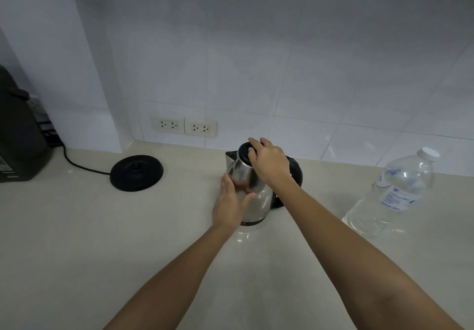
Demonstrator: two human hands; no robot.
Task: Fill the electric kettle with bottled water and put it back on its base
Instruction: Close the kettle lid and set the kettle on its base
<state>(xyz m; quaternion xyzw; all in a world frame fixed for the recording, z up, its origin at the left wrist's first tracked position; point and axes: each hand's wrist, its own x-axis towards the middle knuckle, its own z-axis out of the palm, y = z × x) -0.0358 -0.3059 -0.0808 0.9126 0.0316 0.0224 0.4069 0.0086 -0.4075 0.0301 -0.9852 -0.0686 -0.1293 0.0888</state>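
Two hands are working the stainless-steel electric kettle (252, 188) mid-worktop (77, 240): left hand (230, 205) spread flat, bracing its slick, likely light wall, right hand (268, 161) curling fingers on the black lid (245, 151), right of the base (136, 172).

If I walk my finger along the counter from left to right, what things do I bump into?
Dark appliance → round black base → steel kettle under both hands → water bottle.
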